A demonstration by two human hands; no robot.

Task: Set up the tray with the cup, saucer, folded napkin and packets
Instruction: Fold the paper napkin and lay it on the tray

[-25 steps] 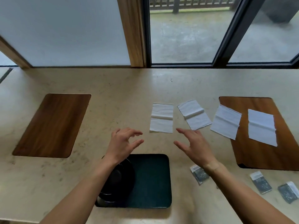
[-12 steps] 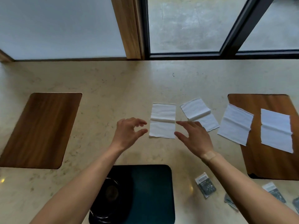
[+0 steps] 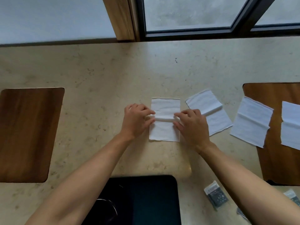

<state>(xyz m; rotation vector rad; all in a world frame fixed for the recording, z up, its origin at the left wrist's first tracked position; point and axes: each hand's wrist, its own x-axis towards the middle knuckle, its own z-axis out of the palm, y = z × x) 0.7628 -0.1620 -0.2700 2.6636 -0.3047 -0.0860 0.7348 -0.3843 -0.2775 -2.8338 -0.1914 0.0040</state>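
A white napkin (image 3: 164,127) lies flat on the beige counter with a raised crease across its middle. My left hand (image 3: 136,120) pinches the crease at the napkin's left edge. My right hand (image 3: 191,124) pinches it at the right edge. The dark tray (image 3: 154,200) sits at the near edge between my forearms. On its left part a dark cup or saucer rim (image 3: 112,207) shows, mostly hidden by my left forearm. A grey packet (image 3: 215,194) lies right of the tray, and another packet (image 3: 292,196) peeks out beyond my right arm.
Three more white napkins lie to the right: one (image 3: 209,109) beside my right hand, one (image 3: 250,122) half on a wooden mat (image 3: 276,159), one (image 3: 291,125) on that mat. Another wooden mat (image 3: 27,133) lies at the left. A window frame (image 3: 139,18) rises behind the counter.
Both hands moved forward from above the tray onto the leftmost napkin and took hold of its middle crease. The view tilted down and nearer the counter.
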